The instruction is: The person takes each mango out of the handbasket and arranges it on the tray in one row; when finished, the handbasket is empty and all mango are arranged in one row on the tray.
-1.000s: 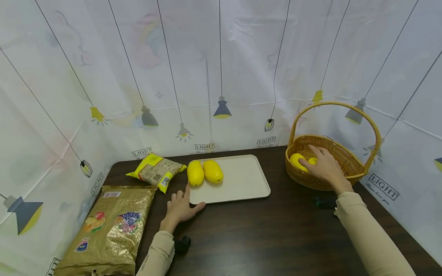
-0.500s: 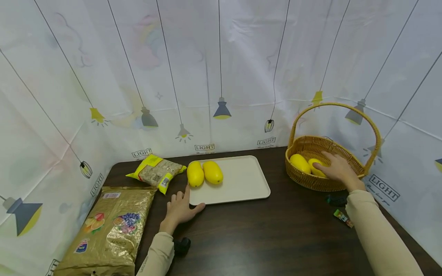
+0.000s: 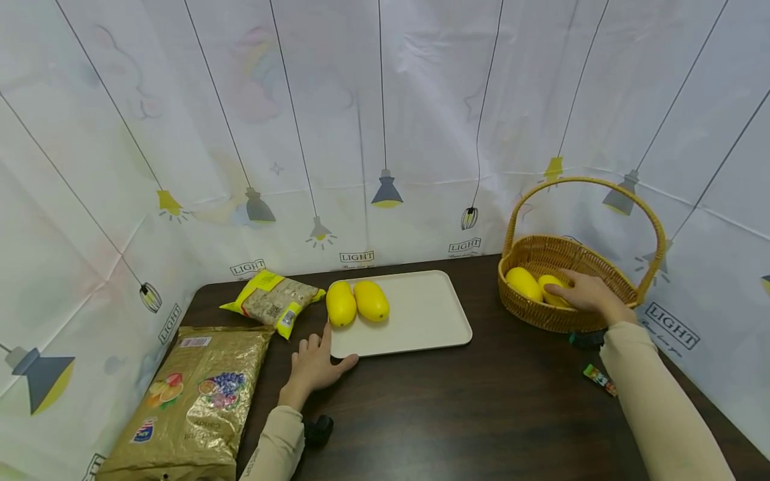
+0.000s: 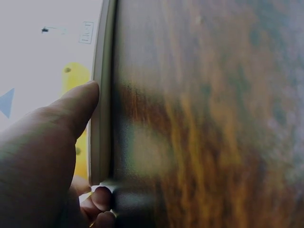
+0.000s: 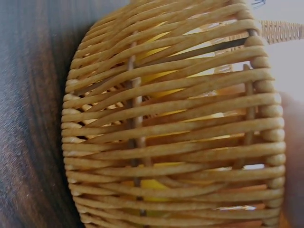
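Note:
My right hand [image 3: 588, 294] reaches inside the wicker basket [image 3: 556, 324], thumb and fingers around the right one of two yellow oval fruits [image 3: 552, 291]. The other yellow fruit [image 3: 523, 284] lies beside it. From the right wrist, the basket's woven side [image 5: 204, 128] covers most of the hand, and yellow shows through the gaps. My left hand [image 3: 315, 361] rests at the near left corner of a cream tray [image 3: 421, 314], index finger along the left edge. Its thumb [image 4: 78, 104] lies straight against the tray's rim. Two more yellow fruits [image 3: 356, 302] sit side by side on the tray.
A yellow and clear snack bag [image 3: 277, 298] lies left of the tray, and a large gold candy bag [image 3: 192, 401] in front of it. One small green-wrapped candy [image 3: 599, 379] is by my right sleeve. The basket's tall handle [image 3: 586, 180] arches above my right hand.
My right hand has moved right inside the basket, from over the left fruit onto the right one, uncovering both. The small candy has come into sight. My left hand stays at the tray.

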`<state>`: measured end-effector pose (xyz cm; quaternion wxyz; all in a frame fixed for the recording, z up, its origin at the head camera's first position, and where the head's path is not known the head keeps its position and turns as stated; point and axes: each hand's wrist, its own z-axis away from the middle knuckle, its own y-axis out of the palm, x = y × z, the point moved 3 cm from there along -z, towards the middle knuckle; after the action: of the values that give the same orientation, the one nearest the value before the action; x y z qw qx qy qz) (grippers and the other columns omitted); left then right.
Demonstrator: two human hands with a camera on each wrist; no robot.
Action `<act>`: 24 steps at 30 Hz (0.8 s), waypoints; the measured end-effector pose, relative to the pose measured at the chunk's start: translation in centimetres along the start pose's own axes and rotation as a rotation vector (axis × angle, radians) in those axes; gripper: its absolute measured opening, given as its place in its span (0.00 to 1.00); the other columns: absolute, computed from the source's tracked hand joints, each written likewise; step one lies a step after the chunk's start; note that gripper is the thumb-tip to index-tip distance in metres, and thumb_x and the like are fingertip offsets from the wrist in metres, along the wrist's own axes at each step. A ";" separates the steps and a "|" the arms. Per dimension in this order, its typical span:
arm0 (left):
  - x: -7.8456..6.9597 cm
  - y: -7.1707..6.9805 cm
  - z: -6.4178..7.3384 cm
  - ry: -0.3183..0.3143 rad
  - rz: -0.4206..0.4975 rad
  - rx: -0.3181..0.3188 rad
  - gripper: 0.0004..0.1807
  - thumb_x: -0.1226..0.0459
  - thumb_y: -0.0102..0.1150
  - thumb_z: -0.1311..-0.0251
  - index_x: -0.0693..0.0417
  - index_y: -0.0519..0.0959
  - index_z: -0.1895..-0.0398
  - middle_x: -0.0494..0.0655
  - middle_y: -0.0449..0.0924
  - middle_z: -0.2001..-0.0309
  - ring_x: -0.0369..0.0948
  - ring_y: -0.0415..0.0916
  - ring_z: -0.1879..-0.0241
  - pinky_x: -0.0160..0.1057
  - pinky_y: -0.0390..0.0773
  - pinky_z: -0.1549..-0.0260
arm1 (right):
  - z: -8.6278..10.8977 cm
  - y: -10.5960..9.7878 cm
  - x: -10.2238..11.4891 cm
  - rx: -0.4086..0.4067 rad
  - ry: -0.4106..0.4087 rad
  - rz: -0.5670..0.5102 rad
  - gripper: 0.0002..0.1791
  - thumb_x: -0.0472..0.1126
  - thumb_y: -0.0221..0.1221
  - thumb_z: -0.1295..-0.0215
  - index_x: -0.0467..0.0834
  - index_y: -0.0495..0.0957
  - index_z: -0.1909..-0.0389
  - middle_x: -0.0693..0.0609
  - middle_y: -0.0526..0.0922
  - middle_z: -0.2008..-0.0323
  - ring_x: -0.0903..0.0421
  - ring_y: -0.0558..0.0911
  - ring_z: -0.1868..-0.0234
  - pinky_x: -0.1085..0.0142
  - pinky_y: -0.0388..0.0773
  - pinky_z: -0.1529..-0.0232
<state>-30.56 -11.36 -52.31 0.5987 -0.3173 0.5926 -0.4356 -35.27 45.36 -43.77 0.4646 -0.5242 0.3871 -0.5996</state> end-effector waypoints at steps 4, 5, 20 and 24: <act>0.0 -0.1 0.0 -0.002 0.006 -0.003 0.59 0.30 0.55 0.42 0.49 0.45 0.18 0.56 0.67 0.48 0.52 0.59 0.53 0.46 0.56 0.61 | -0.2 0.0 -0.1 0.022 -0.015 -0.009 0.49 0.67 0.43 0.25 0.28 0.52 0.24 0.20 0.60 0.32 0.18 0.62 0.34 0.27 0.61 0.39; 0.0 -0.1 0.1 -0.003 0.007 -0.004 0.59 0.30 0.55 0.42 0.49 0.45 0.18 0.56 0.67 0.48 0.52 0.59 0.53 0.47 0.56 0.60 | -0.3 0.0 -0.1 0.025 -0.021 -0.008 0.49 0.67 0.44 0.26 0.28 0.53 0.25 0.20 0.60 0.32 0.18 0.62 0.35 0.27 0.61 0.39; 0.0 0.0 0.1 0.002 0.012 -0.020 0.58 0.30 0.56 0.42 0.48 0.45 0.18 0.56 0.67 0.49 0.52 0.59 0.53 0.47 0.56 0.60 | 0.0 -0.7 -0.3 -0.057 -0.012 -0.085 0.45 0.63 0.47 0.24 0.30 0.53 0.24 0.19 0.63 0.34 0.22 0.68 0.40 0.33 0.68 0.46; -0.1 0.0 0.2 0.000 0.013 -0.012 0.58 0.30 0.56 0.42 0.48 0.45 0.18 0.55 0.66 0.50 0.51 0.59 0.54 0.46 0.55 0.61 | 0.2 -1.1 -0.5 -0.094 -0.013 -0.109 0.46 0.64 0.47 0.25 0.31 0.52 0.24 0.20 0.63 0.34 0.26 0.71 0.43 0.37 0.69 0.49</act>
<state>-30.40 -11.34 -52.24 0.5994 -0.3172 0.5973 -0.4281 -35.23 46.10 -42.83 0.4085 -0.5698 0.3826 -0.6018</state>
